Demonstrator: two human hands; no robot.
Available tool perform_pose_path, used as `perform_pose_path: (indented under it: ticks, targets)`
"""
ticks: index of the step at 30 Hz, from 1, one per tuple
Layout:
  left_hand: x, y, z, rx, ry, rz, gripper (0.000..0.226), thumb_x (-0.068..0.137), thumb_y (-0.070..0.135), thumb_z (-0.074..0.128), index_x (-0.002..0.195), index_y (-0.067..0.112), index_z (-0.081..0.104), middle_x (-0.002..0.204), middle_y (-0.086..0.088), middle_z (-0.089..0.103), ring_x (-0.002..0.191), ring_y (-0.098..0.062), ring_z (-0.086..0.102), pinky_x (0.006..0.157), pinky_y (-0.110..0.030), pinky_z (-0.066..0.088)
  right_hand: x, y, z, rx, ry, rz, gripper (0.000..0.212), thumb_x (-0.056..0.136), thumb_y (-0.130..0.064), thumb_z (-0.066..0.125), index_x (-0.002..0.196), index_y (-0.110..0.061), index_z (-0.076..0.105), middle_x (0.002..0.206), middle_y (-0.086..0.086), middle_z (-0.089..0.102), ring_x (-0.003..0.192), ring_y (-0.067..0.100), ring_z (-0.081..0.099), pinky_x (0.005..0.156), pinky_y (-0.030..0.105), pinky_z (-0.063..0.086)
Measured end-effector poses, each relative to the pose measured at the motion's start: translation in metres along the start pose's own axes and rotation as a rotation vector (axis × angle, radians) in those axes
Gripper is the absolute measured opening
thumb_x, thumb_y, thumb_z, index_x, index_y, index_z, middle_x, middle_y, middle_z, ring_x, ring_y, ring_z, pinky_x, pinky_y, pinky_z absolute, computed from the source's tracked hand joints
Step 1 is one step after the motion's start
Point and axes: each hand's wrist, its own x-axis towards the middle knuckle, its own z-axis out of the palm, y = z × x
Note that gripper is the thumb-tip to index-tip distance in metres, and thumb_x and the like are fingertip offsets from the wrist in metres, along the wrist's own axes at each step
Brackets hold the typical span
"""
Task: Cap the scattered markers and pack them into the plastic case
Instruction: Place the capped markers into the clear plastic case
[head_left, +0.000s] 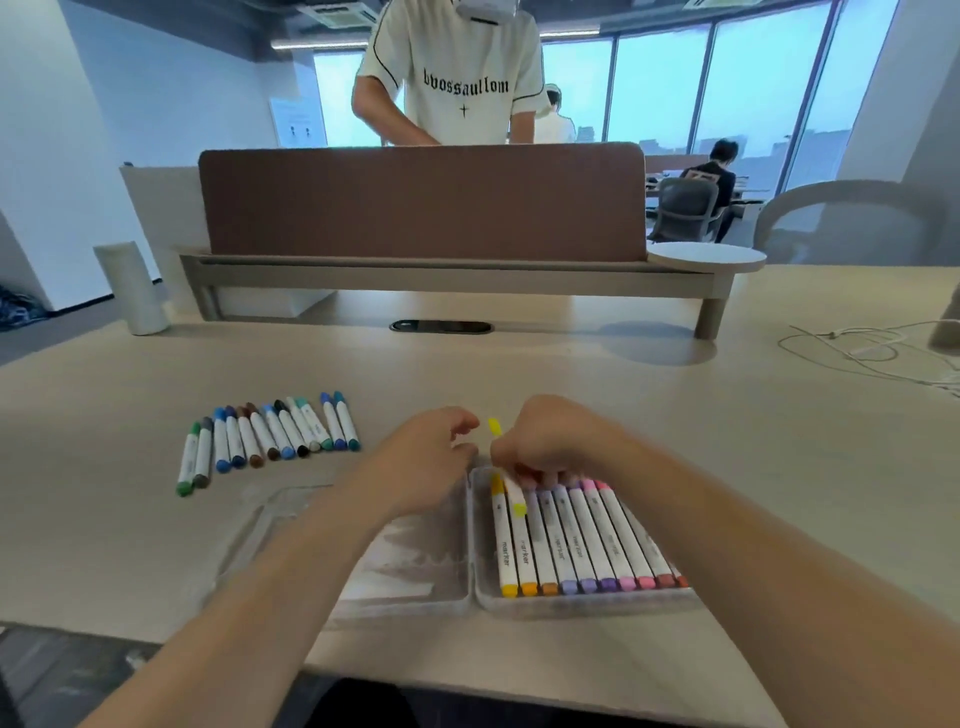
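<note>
A clear plastic case (475, 597) lies open at the table's front edge. Its right half holds a row of several capped white markers (582, 540) with yellow, orange, purple and pink caps. Its left half (415, 566) holds no markers. My right hand (545, 441) grips a yellow marker (514, 493), tilted over the far left end of that row, one yellow end poking up behind my fist. My left hand (431, 457) hovers beside it with curled fingers and holds nothing I can see. Several capped markers (270, 436) in green, blue, brown and black lie in a loose row at the left.
A brown divider screen (421, 200) on a shelf crosses the table's back, with a person standing behind it. A white cable (857, 353) lies at the right. A pale cylinder (132, 288) stands at the far left. A cable port (440, 326) sits mid-table.
</note>
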Motion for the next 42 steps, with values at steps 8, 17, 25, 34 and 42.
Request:
perform_pose_path:
  ticks: [8,17,25,34,42]
  targets:
    - [-0.046,-0.005,-0.001,0.049,-0.121,0.037,0.04,0.096,0.012,0.047,0.132,0.028,0.052,0.119,-0.002,0.066,0.092,-0.017,0.065,0.069,-0.026,0.051,-0.034,-0.01,0.03,0.03,-0.08,-0.027,0.049,0.091,-0.04,0.059,0.052,-0.01,0.057,0.049,0.005,0.053,0.038,0.017,0.039,0.045,0.023,0.033]
    - [-0.046,-0.004,0.004,0.153,-0.237,0.13,0.06,0.101,0.04,0.05,0.154,0.025,0.027,0.161,0.009,0.024,0.145,-0.013,0.028,0.117,-0.032,0.023,-0.027,0.0,0.03,-0.023,-0.003,0.004,0.045,0.096,-0.025,0.053,0.053,-0.012,0.054,0.03,-0.004,0.043,0.027,0.011,0.038,0.039,0.019,0.033]
    - [-0.041,-0.01,0.007,0.152,-0.303,0.128,0.073,0.091,0.047,0.062,0.153,0.023,0.032,0.162,0.011,0.021,0.144,-0.013,0.029,0.118,-0.035,0.025,-0.017,-0.003,0.035,-0.076,-0.034,0.009,0.038,0.093,-0.034,0.066,0.063,-0.011,0.06,0.075,0.009,0.064,0.062,0.021,0.055,0.065,0.03,0.046]
    - [-0.055,-0.008,0.006,0.119,-0.245,0.072,0.076,0.091,0.045,0.062,0.155,0.025,0.025,0.159,0.01,0.027,0.14,-0.013,0.036,0.115,-0.034,0.028,-0.014,-0.007,0.039,-0.207,-0.005,-0.063,0.029,0.092,-0.038,0.064,0.083,-0.01,0.066,0.101,0.013,0.074,0.081,0.022,0.062,0.085,0.035,0.053]
    - [-0.067,-0.013,-0.011,0.132,-0.21,-0.043,0.072,0.092,0.041,0.063,0.153,0.029,0.027,0.151,0.007,0.044,0.13,-0.014,0.048,0.109,-0.035,0.036,0.012,-0.023,0.051,-0.24,0.02,-0.145,0.032,0.09,-0.036,0.068,0.067,-0.015,0.056,0.071,0.003,0.059,0.071,0.02,0.056,0.067,0.03,0.042]
